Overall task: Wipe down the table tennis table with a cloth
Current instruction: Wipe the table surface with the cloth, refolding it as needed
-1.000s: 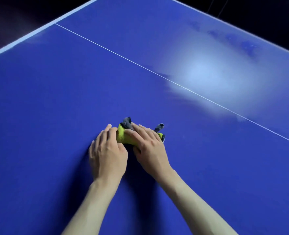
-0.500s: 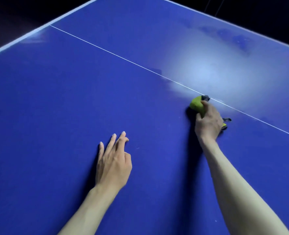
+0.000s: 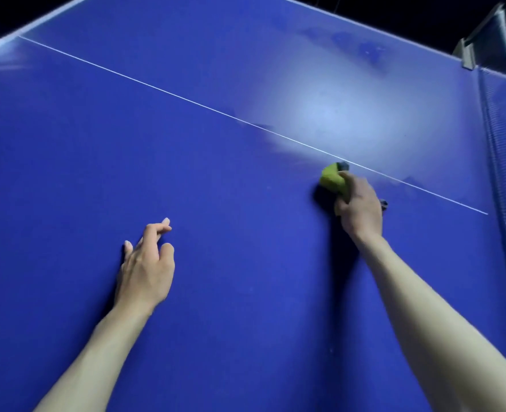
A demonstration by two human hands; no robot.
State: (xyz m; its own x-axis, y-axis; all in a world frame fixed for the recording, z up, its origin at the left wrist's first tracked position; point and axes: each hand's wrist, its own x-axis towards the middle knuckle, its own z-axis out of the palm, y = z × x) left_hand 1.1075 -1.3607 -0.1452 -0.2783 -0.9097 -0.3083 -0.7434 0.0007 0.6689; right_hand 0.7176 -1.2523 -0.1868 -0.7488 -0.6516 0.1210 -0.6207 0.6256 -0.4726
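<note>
The blue table tennis table (image 3: 216, 144) fills the view, with a thin white centre line running from upper left to right. My right hand (image 3: 360, 203) grips a bunched yellow-green and grey cloth (image 3: 330, 178) and presses it on the surface just below the white line. A grey corner of the cloth pokes out at the hand's right side. My left hand (image 3: 146, 263) hovers low over or rests on the table at centre left, fingers loosely bent, holding nothing.
The net (image 3: 504, 150) runs along the right side, with its post and clamp (image 3: 469, 52) at the upper right corner. A bright glare patch lies beyond the white line. The table's white edge shows at the upper left; darkness surrounds it.
A second ago both hands were on the cloth at the centre. My right hand carried it right and away to the white line; my left hand let go and its fingers have curled slightly.
</note>
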